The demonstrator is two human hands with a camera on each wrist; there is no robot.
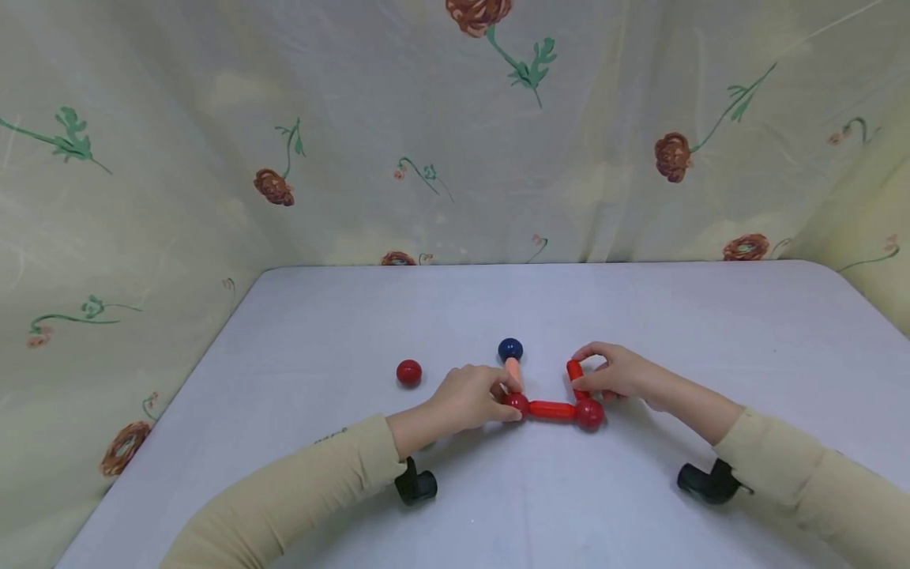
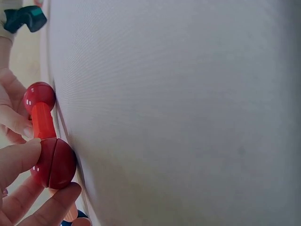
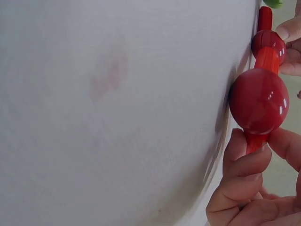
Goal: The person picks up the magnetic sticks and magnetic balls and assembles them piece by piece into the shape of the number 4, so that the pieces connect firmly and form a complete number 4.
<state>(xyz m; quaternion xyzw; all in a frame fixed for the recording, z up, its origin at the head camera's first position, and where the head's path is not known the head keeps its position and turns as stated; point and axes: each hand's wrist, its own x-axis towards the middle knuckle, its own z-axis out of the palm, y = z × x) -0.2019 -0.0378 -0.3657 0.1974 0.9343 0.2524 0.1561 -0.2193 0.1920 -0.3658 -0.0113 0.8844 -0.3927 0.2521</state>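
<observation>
The middle red rod lies on the tabletop, joining two balls. At its left end is the split red ball, which the left hand grasps between thumb and fingers. At its right end sits the right red ball, and a short red rod runs from that ball to the far side of the middle rod; the right hand's grip pinches it. Beyond the middle rod's left end, a peach rod leads to a blue ball. A loose red ball rests well apart, farther left of the middle rod. The right wrist view shows another red rod past the middle rod's left end, near a green piece.
</observation>
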